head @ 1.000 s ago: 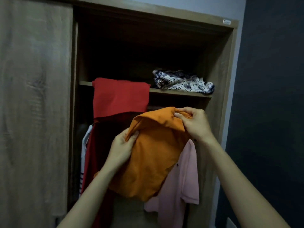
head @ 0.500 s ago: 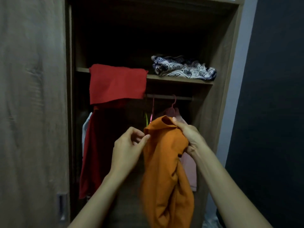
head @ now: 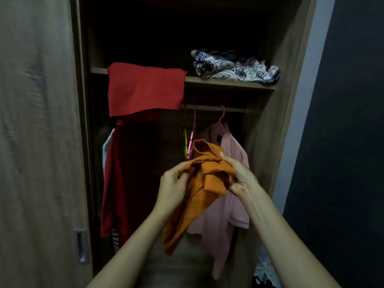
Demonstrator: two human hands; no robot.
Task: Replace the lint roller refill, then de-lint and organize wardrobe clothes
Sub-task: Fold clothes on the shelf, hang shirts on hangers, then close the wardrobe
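Note:
An orange shirt [head: 209, 173] hangs bunched between both hands in front of the open wardrobe. My left hand [head: 172, 186] grips its left fold, and my right hand [head: 239, 175] pinches the cloth near the collar. The shirt's lower part droops down to the left of my right forearm. Behind it a pink shirt [head: 230, 206] hangs from a pink hanger [head: 220, 121] on the rail [head: 232, 109]. No lint roller is visible.
A red cloth [head: 145, 90] drapes over the shelf edge [head: 228, 84], above a dark red garment [head: 128, 177]. A patterned navy and white cloth [head: 234, 66] lies on the shelf. Green and pink bare hangers [head: 188, 142] hang on the rail. The sliding door [head: 37, 142] stands at left.
Both hands have lowered and come together, bunching the orange shirt near its collar. My left hand, which had let go, now grips the cloth again. The view has tilted down.

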